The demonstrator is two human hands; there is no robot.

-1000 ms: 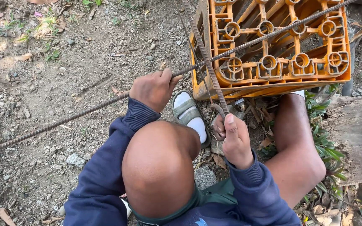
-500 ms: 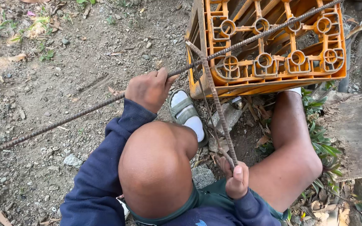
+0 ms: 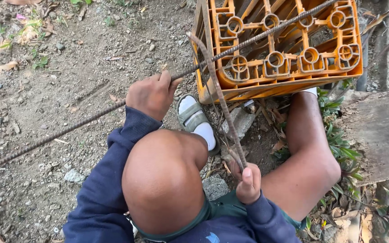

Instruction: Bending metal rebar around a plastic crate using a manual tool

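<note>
Left hand (image 3: pixel 151 93) clamps the long steel rod (image 3: pixel 68 126) over the orange crate (image 3: pixel 284 49); right hand (image 3: pixel 247 182) grips the bent end (image 3: pixel 221 96): brace firmly, pull evenly.

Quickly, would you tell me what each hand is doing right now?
Left hand: closed around the long rebar.
Right hand: closed around the bent rebar.
</note>
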